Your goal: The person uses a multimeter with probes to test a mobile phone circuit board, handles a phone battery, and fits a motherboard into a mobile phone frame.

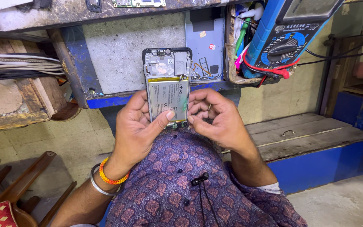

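Note:
An opened smartphone (167,73) with its back cover off shows a silver battery and circuit parts near its top. My left hand (137,128) holds it from the left, thumb lying across the lower end of the battery. My right hand (217,117) supports the phone's right lower edge, its fingertips curled at the bottom corner. Both hands hold the phone upright above my lap, over a purple patterned shirt (177,185). An orange bead bracelet and a metal bangle sit on my left wrist.
A blue multimeter (284,38) with red and black leads leans at the upper right beside a box of pens. A phone back panel (204,46) leans on the grey bench front. A blue-sided wooden step (316,143) lies right, a wooden chair (17,189) lower left.

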